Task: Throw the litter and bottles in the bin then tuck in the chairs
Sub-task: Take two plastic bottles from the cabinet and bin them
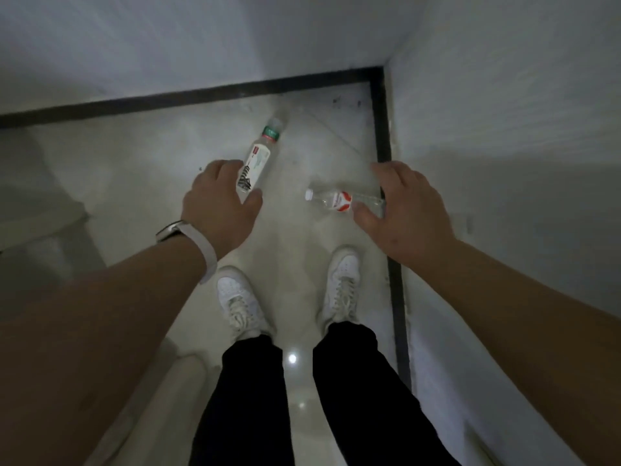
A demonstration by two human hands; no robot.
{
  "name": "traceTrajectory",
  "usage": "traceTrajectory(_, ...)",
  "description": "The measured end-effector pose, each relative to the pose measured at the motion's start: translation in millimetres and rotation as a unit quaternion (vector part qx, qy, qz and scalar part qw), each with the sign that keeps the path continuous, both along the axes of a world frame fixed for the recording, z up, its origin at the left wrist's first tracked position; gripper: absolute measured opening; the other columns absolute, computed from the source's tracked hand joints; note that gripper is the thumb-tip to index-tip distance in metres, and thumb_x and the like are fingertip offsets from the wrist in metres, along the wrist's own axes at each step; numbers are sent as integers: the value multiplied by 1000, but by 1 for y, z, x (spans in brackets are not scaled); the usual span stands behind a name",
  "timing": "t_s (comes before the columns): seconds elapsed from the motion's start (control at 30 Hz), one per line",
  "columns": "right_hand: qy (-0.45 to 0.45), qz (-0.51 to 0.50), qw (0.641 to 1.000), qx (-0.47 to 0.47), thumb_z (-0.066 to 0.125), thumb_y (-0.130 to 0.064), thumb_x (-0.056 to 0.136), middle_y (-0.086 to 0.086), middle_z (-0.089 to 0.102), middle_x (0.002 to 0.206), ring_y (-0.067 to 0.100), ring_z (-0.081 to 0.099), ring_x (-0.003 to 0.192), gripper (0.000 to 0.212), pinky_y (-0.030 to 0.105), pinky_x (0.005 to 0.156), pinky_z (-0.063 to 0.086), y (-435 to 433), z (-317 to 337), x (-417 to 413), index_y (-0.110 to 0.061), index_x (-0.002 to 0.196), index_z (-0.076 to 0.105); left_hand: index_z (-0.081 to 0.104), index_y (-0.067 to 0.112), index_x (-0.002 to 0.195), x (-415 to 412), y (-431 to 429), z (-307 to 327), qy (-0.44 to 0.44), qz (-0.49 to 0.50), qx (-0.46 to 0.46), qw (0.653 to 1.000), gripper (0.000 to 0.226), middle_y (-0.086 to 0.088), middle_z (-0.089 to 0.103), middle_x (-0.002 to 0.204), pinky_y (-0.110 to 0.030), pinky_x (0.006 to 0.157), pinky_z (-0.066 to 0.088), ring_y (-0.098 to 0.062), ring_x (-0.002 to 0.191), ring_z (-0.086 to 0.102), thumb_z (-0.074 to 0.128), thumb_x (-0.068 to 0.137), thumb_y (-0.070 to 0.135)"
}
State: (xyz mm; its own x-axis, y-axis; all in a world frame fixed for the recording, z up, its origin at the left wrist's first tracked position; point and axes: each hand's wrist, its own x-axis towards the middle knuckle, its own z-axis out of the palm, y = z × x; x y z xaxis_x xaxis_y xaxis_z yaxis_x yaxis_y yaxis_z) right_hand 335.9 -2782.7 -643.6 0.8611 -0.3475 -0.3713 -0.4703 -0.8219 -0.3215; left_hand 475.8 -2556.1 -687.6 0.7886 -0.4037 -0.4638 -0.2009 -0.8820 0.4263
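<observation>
Grip noted: left hand (218, 200) held the green-banded bottle (258, 159) by its lower body, near the skirting corner (378, 82). Right hand (406, 210) was spread wide over the red-labelled bottle (339, 200), also near that corner. Both judged light, thin-walled, slippery; grasp mid-body.

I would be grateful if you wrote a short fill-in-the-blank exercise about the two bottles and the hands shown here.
1. The taller bottle, gripped by the left hand, has a ___ band below its neck.
2. The small bottle by the right hand lies on its side and has a ___ cap.
3. The watch sits on the ___ wrist.
4. The trousers are ___.

Missing words: green; white; left; black.
</observation>
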Motion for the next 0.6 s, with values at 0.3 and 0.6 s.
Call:
traceTrajectory(0.3,95,79,992,7,69,-50,80,19,50,136,41,51,116,75,53,92,47,-22,-209,-23,-8,137,45,30,12,150,7,-4,-193,52,82,26,995,82,-16,44,145,-48,107,38,-36,132,43,67,86,48)
traceTrajectory(0.6,177,75,981,16,72,-50,78,16,48,136,37,47,121,85,48,100,42,-44,-305,-45,-15,145,33,29,14,148,16,-32,-283,34,101,4,994,94,-11,49,139,-45,99,48,-31,124,51,74,77,56)
